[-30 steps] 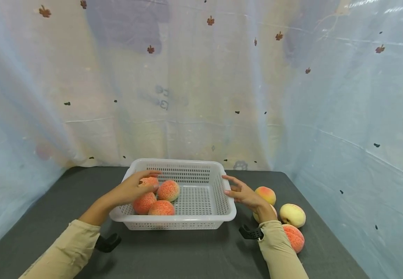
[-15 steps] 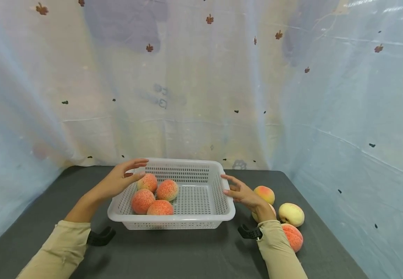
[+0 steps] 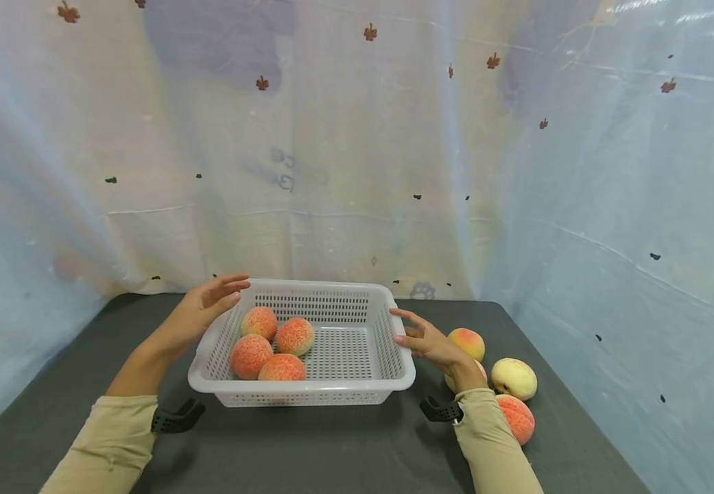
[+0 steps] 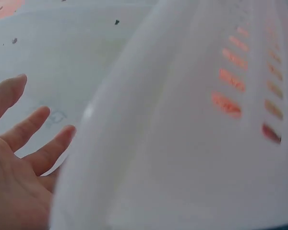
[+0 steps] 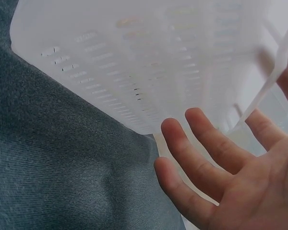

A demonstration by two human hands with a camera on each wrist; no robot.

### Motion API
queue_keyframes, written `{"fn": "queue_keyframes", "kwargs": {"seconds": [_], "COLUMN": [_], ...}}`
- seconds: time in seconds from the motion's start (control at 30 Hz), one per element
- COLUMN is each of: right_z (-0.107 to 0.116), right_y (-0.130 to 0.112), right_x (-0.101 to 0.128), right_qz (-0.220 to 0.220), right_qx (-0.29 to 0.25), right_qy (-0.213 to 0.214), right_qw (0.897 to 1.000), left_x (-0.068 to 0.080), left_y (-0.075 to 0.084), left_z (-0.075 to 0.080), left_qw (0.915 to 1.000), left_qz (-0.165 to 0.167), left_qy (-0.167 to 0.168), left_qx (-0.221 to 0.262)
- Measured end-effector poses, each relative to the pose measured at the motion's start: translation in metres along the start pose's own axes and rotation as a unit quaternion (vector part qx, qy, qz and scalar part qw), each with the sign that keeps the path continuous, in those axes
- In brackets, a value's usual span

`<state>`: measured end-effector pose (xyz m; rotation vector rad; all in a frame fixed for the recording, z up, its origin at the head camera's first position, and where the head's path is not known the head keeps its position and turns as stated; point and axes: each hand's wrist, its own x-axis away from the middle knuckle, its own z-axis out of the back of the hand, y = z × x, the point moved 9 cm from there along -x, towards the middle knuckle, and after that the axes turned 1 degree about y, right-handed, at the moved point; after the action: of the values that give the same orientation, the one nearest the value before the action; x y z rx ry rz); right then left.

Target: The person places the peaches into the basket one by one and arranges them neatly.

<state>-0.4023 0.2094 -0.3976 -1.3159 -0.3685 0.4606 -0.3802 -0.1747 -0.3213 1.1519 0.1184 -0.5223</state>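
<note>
A white perforated plastic basket (image 3: 357, 370) stands on the dark table. Several orange-red peaches (image 3: 295, 336) are gathered in its left half. My left hand (image 3: 199, 312) is raised at the basket's left rim, fingers spread and holding nothing; in the left wrist view that hand (image 4: 24, 167) appears beside the rim. At the opposite end, my right hand (image 3: 431, 342) rests on the right rim. In the right wrist view, the thumb and forefinger of this hand (image 5: 245, 182) reach over the edge, while the other fingers extend loosely outside the wall.
Beside my right forearm lie several peaches, among them a pale yellow one (image 3: 514, 379), a red one (image 3: 517, 417) and a yellow-orange one (image 3: 468, 343). Another is partly hidden behind my wrist. A printed plastic curtain (image 3: 332, 171) hangs behind the table (image 3: 307, 446) and along its sides.
My left hand has drawn back from over the peaches, moving left and up to the basket's left rim. The peaches stayed inside. My right hand has kept its place on the right rim.
</note>
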Motion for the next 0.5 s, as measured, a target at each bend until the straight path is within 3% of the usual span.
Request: {"fn": "queue_keyframes", "kwargs": {"seconds": [0.13, 0.3, 0.5], "right_z": [0.000, 0.002, 0.002], "right_y": [0.000, 0.000, 0.002], "right_x": [0.001, 0.000, 0.000], "right_qz": [0.004, 0.009, 0.006], "right_qx": [0.002, -0.002, 0.003], "right_qy": [0.000, 0.000, 0.004], "right_qw": [1.000, 1.000, 1.000], "left_x": [0.002, 0.002, 0.007], "left_y": [-0.004, -0.011, -0.031], "left_z": [0.005, 0.010, 0.016], "left_qw": [0.9998, 0.9996, 0.9970], "left_qz": [0.008, 0.024, 0.058], "left_qy": [0.008, -0.012, -0.026], "left_qx": [-0.014, -0.013, -0.043]}}
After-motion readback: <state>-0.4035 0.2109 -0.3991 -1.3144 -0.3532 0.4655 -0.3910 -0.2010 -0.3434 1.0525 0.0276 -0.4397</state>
